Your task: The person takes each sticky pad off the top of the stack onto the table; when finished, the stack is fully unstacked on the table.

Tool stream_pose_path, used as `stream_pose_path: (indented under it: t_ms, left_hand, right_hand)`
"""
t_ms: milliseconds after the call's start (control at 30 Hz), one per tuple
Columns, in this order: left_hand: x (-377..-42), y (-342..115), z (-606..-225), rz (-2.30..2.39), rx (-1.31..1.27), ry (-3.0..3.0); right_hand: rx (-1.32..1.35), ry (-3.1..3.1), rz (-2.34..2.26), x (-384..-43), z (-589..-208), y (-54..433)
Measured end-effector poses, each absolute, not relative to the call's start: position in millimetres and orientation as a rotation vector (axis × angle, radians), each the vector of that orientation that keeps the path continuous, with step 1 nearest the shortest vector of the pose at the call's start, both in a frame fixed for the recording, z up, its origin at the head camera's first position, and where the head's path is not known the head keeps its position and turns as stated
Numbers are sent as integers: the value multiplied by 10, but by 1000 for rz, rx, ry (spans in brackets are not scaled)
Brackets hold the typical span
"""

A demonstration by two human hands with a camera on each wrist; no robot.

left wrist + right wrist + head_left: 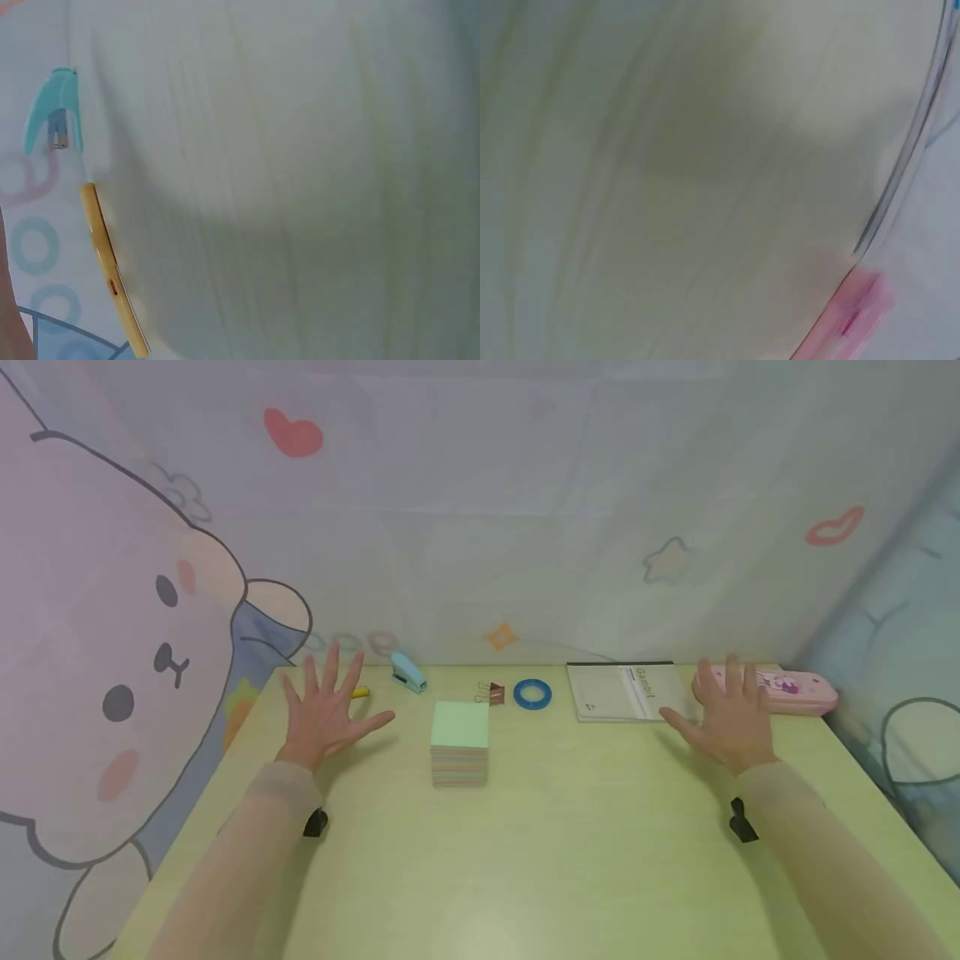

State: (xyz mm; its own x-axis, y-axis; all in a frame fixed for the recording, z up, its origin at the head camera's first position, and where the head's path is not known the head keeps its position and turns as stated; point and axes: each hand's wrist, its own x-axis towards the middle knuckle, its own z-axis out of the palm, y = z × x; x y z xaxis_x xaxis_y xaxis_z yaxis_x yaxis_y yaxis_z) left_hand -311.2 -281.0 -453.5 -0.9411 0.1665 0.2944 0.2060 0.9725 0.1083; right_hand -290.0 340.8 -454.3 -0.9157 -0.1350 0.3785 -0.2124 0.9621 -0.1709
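Note:
Both hands hover over the table with fingers spread, holding nothing. My left hand is at the left, overlapping a yellow-handled tool that is partly hidden behind it; in the left wrist view the yellow handle shows as a long, slim piece. Just right of that hand sits a light-blue stapler. My right hand overlaps a pink pencil case and the right edge of a notebook marked "Gambit". A stack of coloured sticky notes, green on top, stands between the hands.
Behind the note stack are a brown binder clip and a blue roll of tape. The pale yellow-green table ends at a printed curtain at the back. More patterned cloth hangs at both sides.

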Motion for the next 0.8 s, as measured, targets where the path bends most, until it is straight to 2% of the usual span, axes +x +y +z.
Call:
stream_pose_path:
  t_ms: [133, 400, 600, 800]
  left_hand:
    - [-3022, -2726, -4527, -529, -376, -2828]
    - [-2800, -2189, -4432, -1458, -728, -2689]
    - [-2743, -1937, -4396, -1692, -836, -2658]
    - [-2737, -1931, -4425, -1768, -797, -2635]
  right_hand:
    - [452, -2708, 506, -2913, -4506, 3041]
    - [862, -2761, 971, -2798, -4281, 1849]
    - [1092, -2764, 1079, -2737, -4098, 1127]
    - [1207, -2773, 1038, -2800, -4069, 791]
